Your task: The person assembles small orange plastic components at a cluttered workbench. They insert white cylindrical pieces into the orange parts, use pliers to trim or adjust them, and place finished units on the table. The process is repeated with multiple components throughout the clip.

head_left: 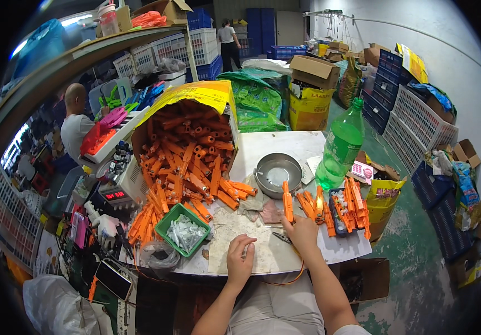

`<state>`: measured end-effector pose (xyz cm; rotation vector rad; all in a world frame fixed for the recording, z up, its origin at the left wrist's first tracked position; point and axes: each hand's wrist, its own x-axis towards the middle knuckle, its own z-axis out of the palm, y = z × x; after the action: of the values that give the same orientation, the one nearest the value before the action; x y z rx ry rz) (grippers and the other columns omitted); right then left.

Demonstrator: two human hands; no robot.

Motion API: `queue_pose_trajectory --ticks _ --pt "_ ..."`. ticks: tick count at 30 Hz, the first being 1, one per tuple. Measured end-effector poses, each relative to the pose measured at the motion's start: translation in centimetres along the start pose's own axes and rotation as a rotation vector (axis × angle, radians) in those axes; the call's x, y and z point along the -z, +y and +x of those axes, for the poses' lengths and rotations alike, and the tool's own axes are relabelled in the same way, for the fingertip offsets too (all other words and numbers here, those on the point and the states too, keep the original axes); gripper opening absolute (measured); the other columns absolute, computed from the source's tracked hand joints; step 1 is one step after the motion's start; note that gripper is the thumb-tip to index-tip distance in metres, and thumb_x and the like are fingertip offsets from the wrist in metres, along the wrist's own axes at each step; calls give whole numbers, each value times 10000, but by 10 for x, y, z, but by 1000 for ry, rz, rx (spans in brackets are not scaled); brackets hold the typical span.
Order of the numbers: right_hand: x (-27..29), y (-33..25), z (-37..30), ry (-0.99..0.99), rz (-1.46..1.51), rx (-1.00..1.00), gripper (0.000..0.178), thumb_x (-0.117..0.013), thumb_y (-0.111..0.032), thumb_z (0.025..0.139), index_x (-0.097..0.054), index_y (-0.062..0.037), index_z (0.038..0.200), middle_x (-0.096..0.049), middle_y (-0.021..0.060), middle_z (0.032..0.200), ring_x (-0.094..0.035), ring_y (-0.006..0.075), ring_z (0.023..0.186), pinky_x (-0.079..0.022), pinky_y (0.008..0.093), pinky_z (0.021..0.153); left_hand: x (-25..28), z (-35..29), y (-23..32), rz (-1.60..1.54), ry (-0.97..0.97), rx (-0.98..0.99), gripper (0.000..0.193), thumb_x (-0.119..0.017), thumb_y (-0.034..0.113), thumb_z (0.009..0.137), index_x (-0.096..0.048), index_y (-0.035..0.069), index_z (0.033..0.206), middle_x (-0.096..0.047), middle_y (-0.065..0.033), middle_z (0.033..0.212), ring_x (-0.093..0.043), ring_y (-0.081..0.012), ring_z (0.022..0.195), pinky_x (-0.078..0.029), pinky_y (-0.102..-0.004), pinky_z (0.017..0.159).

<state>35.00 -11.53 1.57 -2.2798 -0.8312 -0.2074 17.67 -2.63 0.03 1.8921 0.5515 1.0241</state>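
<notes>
My right hand [303, 233] grips the lower end of a slim orange plastic part [288, 202], which stands upright above the table. Beside its fingers lies a pair of pliers [281, 238] with dark jaws. My left hand [241, 258] is over the table's front edge, fingers loosely curved and thumb apart, with nothing visible in it. A green basket [165, 226] of small clear plastic pieces stands to its left. Many more orange plastic parts [187, 162] spill from a yellow sack [201, 91] lying open on its side. Others lie right of my right hand, one with a glowing light.
A round metal bowl [278, 174] and a green bottle [338, 146] stand farther back. At right, a dark tray [339, 215] holds orange parts. A device with a red display [119, 195] stands left. Thin wire [290, 281] hangs at the front edge. Two people are beyond the table.
</notes>
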Motion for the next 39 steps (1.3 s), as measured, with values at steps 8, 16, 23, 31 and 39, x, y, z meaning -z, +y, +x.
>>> queue_pose_trajectory --ticks 8,16,23,31,39 --pt "9 -27 6 -113 1364 -470 380 -539 -373 930 -607 -15 823 -546 15 594 -464 67 440 -341 193 410 0 0 1 19 -5 -11 127 -567 62 861 -660 27 941 -617 -139 997 -564 -297 1046 -437 -369 898" --pt "32 -45 0 -74 1469 -362 399 -534 -392 933 -604 -8 853 -548 31 604 -468 75 447 -339 190 411 1 0 1 70 -6 -84 127 -570 68 860 -662 23 936 -626 -140 996 -572 -297 1034 -439 -367 900" --pt "34 -49 -2 -85 1451 -318 406 -535 -390 935 -610 -1 844 -550 38 607 -471 74 453 -346 190 417 1 0 -1 70 2 -89 129 -575 78 863 -666 18 932 -636 -138 990 -581 -285 1030 -445 -359 897" --pt "40 -52 -2 -99 1458 -315 403 -540 -378 935 -618 6 840 -553 42 612 -470 76 452 -353 191 423 2 2 2 93 -5 -101 130 -577 78 859 -669 18 928 -640 -130 981 -583 -278 1025 -449 -353 890" --pt "46 -48 -8 -95 1429 -317 390 -544 -352 938 -627 8 811 -550 42 608 -477 78 467 -350 195 422 0 -2 1 62 12 -63 133 -568 63 856 -662 22 940 -635 -137 974 -579 -300 1003 -446 -372 888"
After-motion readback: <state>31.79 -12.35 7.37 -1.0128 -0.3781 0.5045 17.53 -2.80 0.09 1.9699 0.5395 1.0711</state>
